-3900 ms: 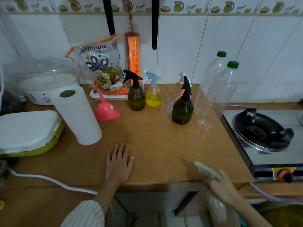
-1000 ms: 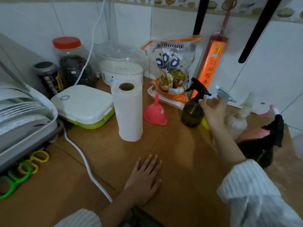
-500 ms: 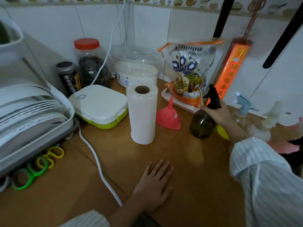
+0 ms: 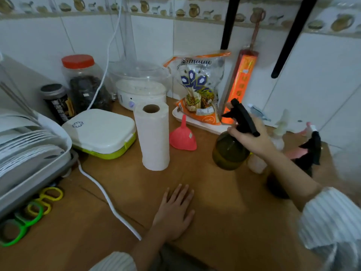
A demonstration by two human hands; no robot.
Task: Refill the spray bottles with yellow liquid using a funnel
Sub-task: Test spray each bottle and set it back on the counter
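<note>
Lifted since half a second ago, the dark green spray bottle (image 4: 230, 151) now hangs tilted above the surface (image 4: 224, 202), nearer the person.
Right hand (image 4: 252, 138) has its fingers clenched around the neck under the black trigger head; left hand (image 4: 173, 212) lies flat, fingers released. Smooth rounded plastic held only at the neck could swing into the ribbed pink funnel (image 4: 182, 136) or the soft paper towel roll (image 4: 153, 136), and a blurred bottle just behind might topple.
</note>
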